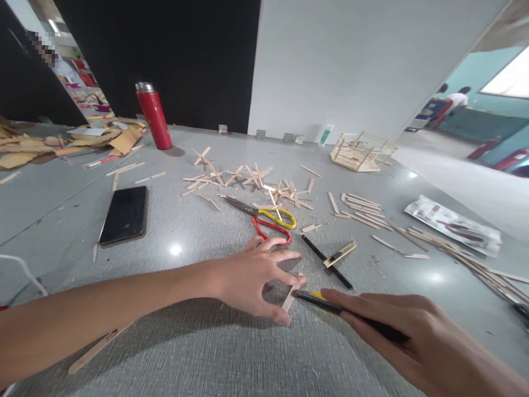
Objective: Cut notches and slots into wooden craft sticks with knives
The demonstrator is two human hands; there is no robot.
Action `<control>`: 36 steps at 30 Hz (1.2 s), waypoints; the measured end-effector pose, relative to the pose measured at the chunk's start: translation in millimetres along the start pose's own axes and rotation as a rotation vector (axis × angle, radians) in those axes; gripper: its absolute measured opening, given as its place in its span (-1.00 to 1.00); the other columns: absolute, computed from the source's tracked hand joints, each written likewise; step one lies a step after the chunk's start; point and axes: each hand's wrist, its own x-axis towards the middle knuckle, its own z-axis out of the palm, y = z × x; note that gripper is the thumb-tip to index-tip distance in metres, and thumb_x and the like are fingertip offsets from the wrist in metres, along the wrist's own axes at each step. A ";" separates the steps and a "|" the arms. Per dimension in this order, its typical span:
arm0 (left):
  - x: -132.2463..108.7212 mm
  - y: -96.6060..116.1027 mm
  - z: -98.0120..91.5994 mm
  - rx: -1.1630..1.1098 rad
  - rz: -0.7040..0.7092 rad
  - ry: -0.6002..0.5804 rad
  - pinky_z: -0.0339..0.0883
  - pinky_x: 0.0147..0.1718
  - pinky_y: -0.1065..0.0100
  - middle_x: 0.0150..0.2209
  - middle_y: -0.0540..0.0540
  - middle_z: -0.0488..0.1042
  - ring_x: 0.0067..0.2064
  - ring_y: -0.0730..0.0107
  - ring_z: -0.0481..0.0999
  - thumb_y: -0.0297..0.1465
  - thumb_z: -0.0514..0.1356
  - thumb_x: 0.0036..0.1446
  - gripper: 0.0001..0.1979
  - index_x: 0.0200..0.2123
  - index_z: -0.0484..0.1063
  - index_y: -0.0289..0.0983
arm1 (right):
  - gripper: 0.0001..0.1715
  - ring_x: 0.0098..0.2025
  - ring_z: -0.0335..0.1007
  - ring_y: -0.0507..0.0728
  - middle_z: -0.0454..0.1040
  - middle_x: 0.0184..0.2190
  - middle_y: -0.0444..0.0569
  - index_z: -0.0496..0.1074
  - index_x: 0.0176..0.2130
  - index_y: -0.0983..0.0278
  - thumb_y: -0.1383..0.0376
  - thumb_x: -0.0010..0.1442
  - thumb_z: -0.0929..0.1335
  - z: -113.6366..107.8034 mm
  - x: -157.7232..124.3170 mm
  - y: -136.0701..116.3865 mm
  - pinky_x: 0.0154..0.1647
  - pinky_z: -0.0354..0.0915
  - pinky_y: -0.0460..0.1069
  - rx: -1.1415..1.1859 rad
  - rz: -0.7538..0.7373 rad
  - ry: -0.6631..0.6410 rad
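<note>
A short piece of wooden craft stick (290, 296) lies on the grey table, its two ends pinned between the thumb and index finger of my left hand (252, 274). The other fingers of that hand are spread, near the red handle of the scissors (264, 212). My right hand (407, 325) grips a black and yellow utility knife (330, 304), whose tip touches the middle of the stick. Just beyond the knife lie a black pen-like tool (343, 278) and a small stick piece with a dark strip (342, 253).
Loose stick pieces (285, 193) are scattered behind the scissors. A phone (125, 214) and a red flask (155, 117) stand to the left, with cardboard scraps (124, 140) farther back. Long sticks (467, 255), a white packet (454, 225) and a stick frame (359, 151) are at right.
</note>
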 end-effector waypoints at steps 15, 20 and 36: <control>0.2 -1.3 -0.3 -0.014 -0.001 -0.011 -0.22 0.32 -0.52 0.53 -0.10 -0.02 0.53 -0.32 -0.27 0.13 0.24 0.20 -0.27 0.37 0.34 0.01 | -0.57 -0.38 0.69 0.13 0.74 -0.20 -0.17 0.53 0.22 -0.06 0.21 0.46 0.30 -1.5 1.6 0.2 -0.42 0.54 -0.08 -0.021 -0.022 -0.009; -0.2 -1.3 -0.7 -0.030 -0.001 -0.019 -0.24 0.33 -0.51 0.53 -0.11 -0.03 0.53 -0.31 -0.28 0.13 0.24 0.20 -0.27 0.36 0.35 -0.01 | -0.55 -0.41 0.68 0.12 0.74 -0.23 -0.17 0.53 0.23 -0.07 0.23 0.45 0.29 -1.3 1.8 1.0 -0.45 0.54 -0.07 -0.024 -0.049 0.010; -0.8 -1.0 1.8 -0.030 0.017 0.043 -0.19 0.32 -0.52 0.51 -0.13 0.05 0.52 -0.32 -0.19 0.10 0.28 0.18 -0.30 0.33 0.39 0.02 | -0.57 -0.43 0.66 0.12 0.74 -0.25 -0.13 0.58 0.19 0.00 0.24 0.45 0.30 -1.3 -0.4 -1.9 -0.44 0.52 -0.07 0.005 -0.006 -0.026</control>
